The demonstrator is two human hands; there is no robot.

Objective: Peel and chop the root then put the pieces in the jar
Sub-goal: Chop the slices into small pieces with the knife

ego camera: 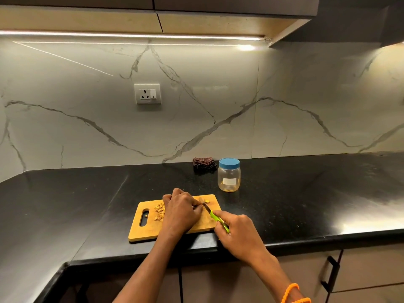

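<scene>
On the black worktop (284,204), a board (153,231). The left hand (181,212) pins the root, curled; the right hand (237,229) grips the knife (213,214). Cut slowly, fingertips tucked back.

Warm strip light under the cabinets, dim room beyond.

The light strip (131,35) glows along the cabinet underside and glares off the glossy wall (244,48) and the black counter (349,224) at right. Hands throw soft shadows toward the counter's front edge. Straight lines bow at the edges; detail looks slightly soft.
</scene>
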